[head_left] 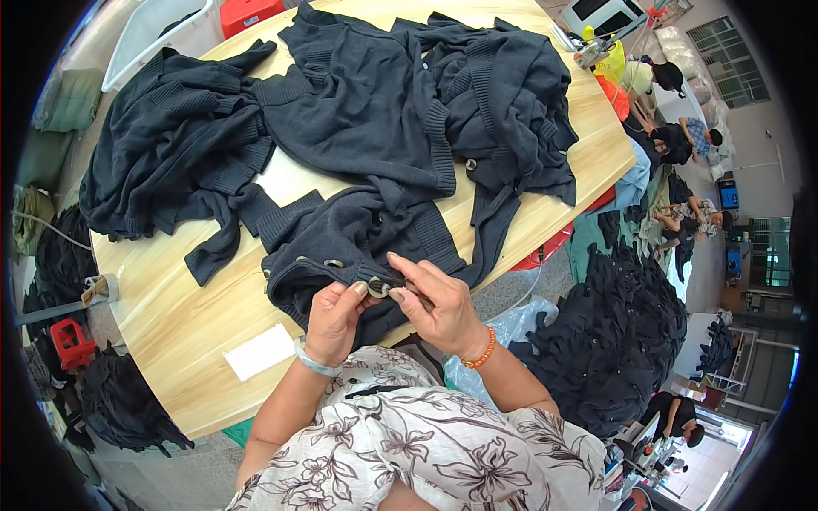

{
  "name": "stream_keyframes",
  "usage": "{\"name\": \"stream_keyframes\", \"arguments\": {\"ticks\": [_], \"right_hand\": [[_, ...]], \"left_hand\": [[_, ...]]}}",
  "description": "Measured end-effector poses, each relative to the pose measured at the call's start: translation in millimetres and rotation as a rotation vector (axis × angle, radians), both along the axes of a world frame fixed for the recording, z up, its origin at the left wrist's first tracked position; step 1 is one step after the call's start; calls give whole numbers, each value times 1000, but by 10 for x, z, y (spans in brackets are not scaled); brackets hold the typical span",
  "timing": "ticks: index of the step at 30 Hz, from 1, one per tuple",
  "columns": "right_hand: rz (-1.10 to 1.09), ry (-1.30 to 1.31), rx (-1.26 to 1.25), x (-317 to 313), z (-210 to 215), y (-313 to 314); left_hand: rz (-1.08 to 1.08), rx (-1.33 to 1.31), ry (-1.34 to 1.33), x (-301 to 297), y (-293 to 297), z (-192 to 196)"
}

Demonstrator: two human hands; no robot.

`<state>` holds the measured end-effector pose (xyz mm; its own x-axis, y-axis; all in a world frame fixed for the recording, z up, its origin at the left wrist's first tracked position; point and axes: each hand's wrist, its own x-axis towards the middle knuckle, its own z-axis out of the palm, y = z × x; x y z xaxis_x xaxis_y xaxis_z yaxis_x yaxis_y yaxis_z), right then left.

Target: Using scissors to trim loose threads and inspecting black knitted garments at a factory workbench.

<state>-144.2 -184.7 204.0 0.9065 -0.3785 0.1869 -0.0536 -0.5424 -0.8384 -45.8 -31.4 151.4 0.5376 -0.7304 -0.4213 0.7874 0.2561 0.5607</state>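
A dark knitted cardigan (341, 226) with large buttons lies bunched at the near edge of the table. My left hand (332, 319) is closed, its thumb and fingertip pinching a round, dark-centred button (377, 288) on the cardigan's edge. From the other side, my right hand (439, 302) pinches the fabric right beside that button, thumb bent in and index finger stretched over the knit. Whether anything small sits between the right fingertips is hidden. More buttons show along the cardigan's edge to the left of my hands.
More dark cardigans (358, 102) lie across the far part of the wooden table (162, 341). A white card (259, 352) rests by my left forearm. At the right, a big heap of dark garments (609, 332) sits below the table. Several people work farther off to the right.
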Motion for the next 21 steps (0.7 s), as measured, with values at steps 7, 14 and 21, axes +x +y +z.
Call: {"name": "stream_keyframes", "arguments": {"ticks": [7,14,21], "right_hand": [[58,50,-119,-63,47,-17],[-20,90,17,-66,17,-65],[-128,105,362,-36,24,-11]], "left_hand": [[5,-10,9,10,-11,19],[-7,-32,-4,15,4,-20],[-15,65,-134,-19,-23,-28]]}}
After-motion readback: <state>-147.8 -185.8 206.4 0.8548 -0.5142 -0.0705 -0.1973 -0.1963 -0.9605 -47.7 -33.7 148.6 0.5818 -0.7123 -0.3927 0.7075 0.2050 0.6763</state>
